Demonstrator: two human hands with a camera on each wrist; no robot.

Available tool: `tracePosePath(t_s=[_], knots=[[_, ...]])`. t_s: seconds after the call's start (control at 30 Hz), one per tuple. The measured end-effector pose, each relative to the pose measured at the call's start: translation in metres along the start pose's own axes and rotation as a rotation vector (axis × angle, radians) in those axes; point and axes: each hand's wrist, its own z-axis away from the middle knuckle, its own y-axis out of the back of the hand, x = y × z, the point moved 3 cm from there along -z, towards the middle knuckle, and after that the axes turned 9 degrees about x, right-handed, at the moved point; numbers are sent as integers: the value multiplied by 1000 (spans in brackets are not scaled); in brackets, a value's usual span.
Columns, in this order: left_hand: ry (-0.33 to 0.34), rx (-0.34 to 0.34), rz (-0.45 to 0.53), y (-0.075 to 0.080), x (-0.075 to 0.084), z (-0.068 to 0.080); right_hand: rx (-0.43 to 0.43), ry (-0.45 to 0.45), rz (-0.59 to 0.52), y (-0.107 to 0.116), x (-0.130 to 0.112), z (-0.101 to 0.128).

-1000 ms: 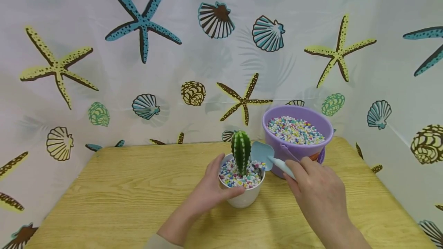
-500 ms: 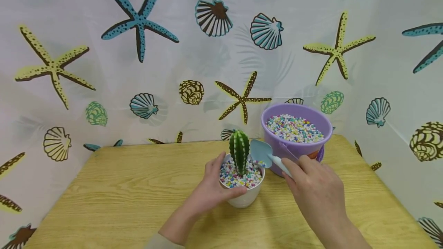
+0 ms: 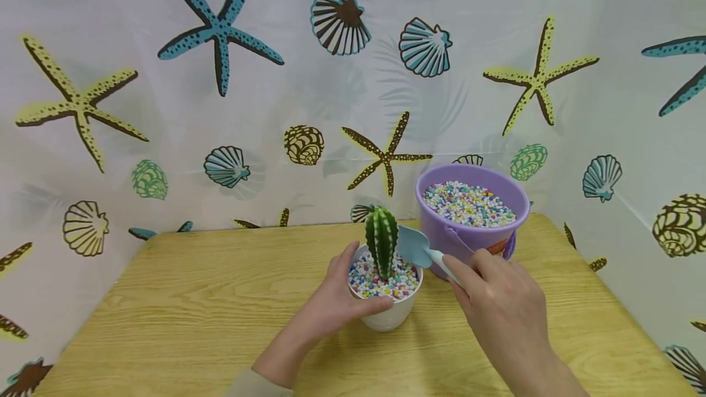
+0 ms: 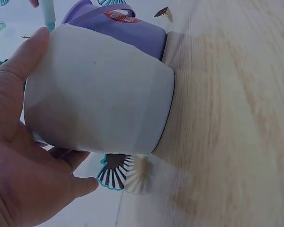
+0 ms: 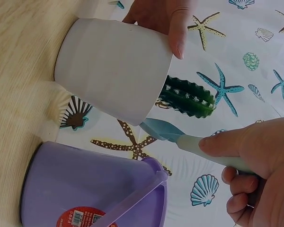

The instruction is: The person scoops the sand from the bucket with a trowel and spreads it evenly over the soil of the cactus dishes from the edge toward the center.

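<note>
A white flower pot stands on the table, filled with multicoloured pebbles. Upright in its middle is a green cactus. My left hand holds the pot from the left, thumb along the near rim and fingers round the far side. In my right hand is the pale handle of a small light-blue shovel. Its blade is tipped at the pot's right rim, beside the cactus, and no pebbles show on it. The right wrist view shows the fingers curled round the handle.
Behind and to the right of the pot stands a purple bucket holding many more pebbles; its handle hangs down its side. The wooden table meets a curtain printed with starfish and shells at its back and right.
The shovel blade has tilted at the pot's rim, and the pebbles on its lower edge have gone off it into the pot. The left hand keeps its hold on the pot.
</note>
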Motion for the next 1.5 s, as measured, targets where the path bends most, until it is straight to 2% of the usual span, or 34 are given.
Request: tracePosePath(t_s=[0.13, 0.4, 0.77, 1.1, 1.23, 1.5], knots=[[-2, 6, 5, -1, 0, 0, -7, -6, 2, 1, -1, 0], [-14, -20, 113, -4, -4, 0, 14, -4, 3, 5, 2, -2], [-49, -13, 74, -4, -1, 0, 39, -39, -32, 19, 17, -10], [-52, -15, 55, -3, -2, -4, 50, -54, 19, 33, 39, -25], [-50, -17, 56, -3, -3, -4, -11, -105, 25, 37, 49, -32], [-56, -12, 55, -3, -5, -5, -185, -333, -64, 39, 72, -38]])
